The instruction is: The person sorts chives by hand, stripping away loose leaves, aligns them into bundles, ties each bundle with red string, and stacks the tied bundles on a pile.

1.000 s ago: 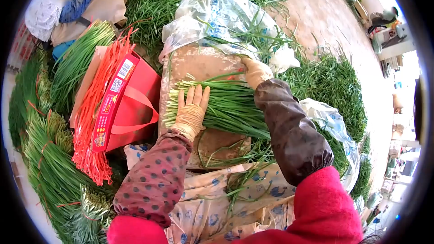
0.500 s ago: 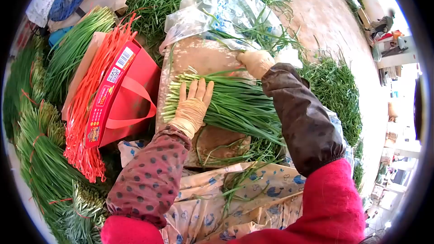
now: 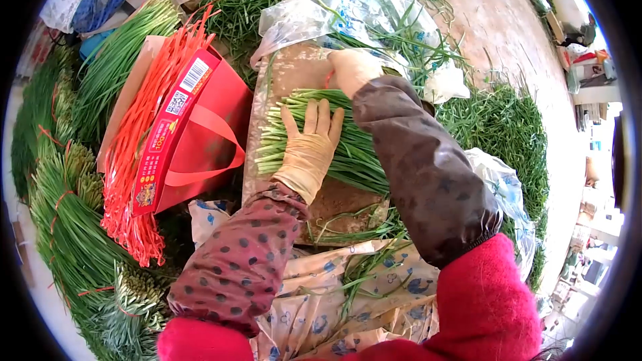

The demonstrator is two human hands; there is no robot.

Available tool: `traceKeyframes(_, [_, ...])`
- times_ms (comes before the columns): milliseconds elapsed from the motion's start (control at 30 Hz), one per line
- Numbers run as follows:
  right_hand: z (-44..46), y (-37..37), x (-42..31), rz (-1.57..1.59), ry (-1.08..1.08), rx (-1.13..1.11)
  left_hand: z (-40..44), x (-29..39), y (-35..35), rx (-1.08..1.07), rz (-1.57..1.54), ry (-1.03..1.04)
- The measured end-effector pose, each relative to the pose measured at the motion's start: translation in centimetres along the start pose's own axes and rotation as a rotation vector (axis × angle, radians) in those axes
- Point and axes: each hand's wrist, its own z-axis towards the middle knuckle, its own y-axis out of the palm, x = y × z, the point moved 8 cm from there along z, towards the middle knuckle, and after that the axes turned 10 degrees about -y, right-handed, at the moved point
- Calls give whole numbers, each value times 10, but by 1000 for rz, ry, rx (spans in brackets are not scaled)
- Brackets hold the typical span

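A bunch of long green garlic chives (image 3: 358,154) lies across a worn board (image 3: 294,70), pale stem ends to the left. My left hand (image 3: 311,150), in a cream rubber glove, rests flat on the stems with its fingers spread. Just beyond the bunch is my right hand (image 3: 354,70), gloved too, with its fingers curled closed. A short piece of red tie strip (image 3: 329,79) shows beneath those fingers; the rest of it is hidden. My right forearm covers the leafy end of the bunch.
At left, a red bag (image 3: 200,140) stands beside many red strips (image 3: 144,134). Tied chive bundles (image 3: 60,207) lie farther left. Clear plastic (image 3: 354,7) drapes the board's far end. Loose greens (image 3: 501,120) are heaped at right; a patterned sheet (image 3: 374,294) lies in front.
My right hand has moved left and slightly away from me, bringing the red strip along. My left hand stays flat on the chives. The whole view has shifted a little.
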Motion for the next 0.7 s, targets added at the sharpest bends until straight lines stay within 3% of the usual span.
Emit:
traceKeyframes(67, [-15, 0, 22, 239, 60, 368, 3, -1, 1, -34, -10, -4])
traceKeyframes(100, [-27, 2, 21, 239, 58, 367, 4, -2, 2, -42, -21, -5])
traceKeyframes(167, [-66, -2, 21, 405, 125, 571, 6, -4, 1, -62, -59, 14])
traceKeyframes(233, [-95, 1, -1, 333, -40, 461, 5, -7, 3, -84, -78, 38])
traceKeyframes(333, [-133, 31, -38, 101, -114, 217, 8, -9, 6, -64, -222, 91])
traceKeyframes(400, [-138, 38, -40, 69, -92, 224, 9, -9, 7, -101, -99, 140])
traceKeyframes(500, [-136, 34, -37, 77, -74, 196, 15, -32, -27, -202, -529, 164])
traceKeyframes(533, [-136, 33, -33, 98, -93, 215, 16, -52, -39, 4, -738, 187])
traceKeyframes(633, [-133, 28, -26, 129, -99, 154, 18, -118, -24, 67, -1354, -112])
traceKeyframes(700, [-128, 27, -22, 122, -103, 67, 15, -125, 10, -24, -1641, -238])
